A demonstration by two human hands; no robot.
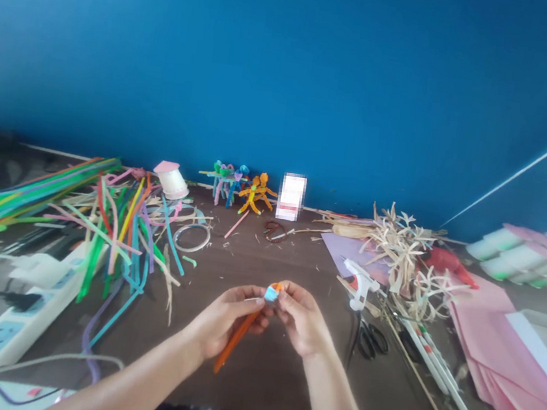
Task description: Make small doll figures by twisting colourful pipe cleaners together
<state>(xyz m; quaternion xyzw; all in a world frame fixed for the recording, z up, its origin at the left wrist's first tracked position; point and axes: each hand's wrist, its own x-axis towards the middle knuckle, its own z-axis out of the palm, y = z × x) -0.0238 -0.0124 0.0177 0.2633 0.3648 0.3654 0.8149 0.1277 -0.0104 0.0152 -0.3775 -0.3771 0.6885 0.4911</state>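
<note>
Over the middle of the dark tabletop, both hands meet around an orange pipe cleaner. Its long end hangs down below my left hand, whose thumb and fingers are closed on it. A small light blue piece sits at the upper end, between the fingertips, with a loop of orange next to it. My right hand pinches that upper end from the other side. How the blue piece joins the orange one is partly hidden by the fingers.
Colourful pipe cleaners and a power strip with cords lie left. Orange pipe cleaner figures stand by the blue wall. On the right are a hot glue gun, black-handled scissors, dried husk shapes and pink sheets.
</note>
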